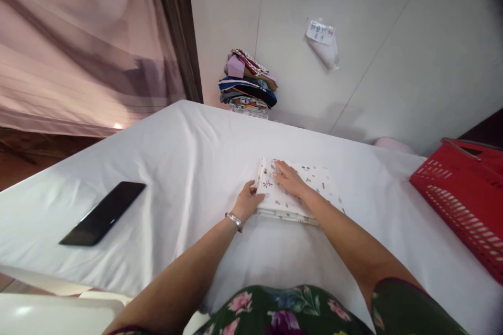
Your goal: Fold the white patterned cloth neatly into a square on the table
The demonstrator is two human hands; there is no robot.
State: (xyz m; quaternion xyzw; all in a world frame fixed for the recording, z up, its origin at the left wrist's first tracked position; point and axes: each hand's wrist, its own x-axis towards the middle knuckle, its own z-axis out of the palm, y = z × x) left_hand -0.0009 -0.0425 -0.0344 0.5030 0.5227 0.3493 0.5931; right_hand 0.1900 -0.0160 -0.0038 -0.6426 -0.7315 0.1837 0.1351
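Note:
A white folded cloth point(314, 183) with a small scattered print lies flat on the white-covered table, in several layers; what kind of garment or cloth it is does not show. At its left edge my left hand point(247, 202), with a bracelet on the wrist, has closed around the fold, thumb on top and fingers at the side. My right hand point(291, 179) rests flat on the upper surface with its fingers stretched out. The right forearm hides part of the near right corner.
On the table's left lies a dark phone or tablet point(104, 214). A stack of folded clothes point(248, 84) stands beyond the far edge, by the wall. At right is a red plastic basket point(463, 199). A pink curtain point(78, 36) hangs at left.

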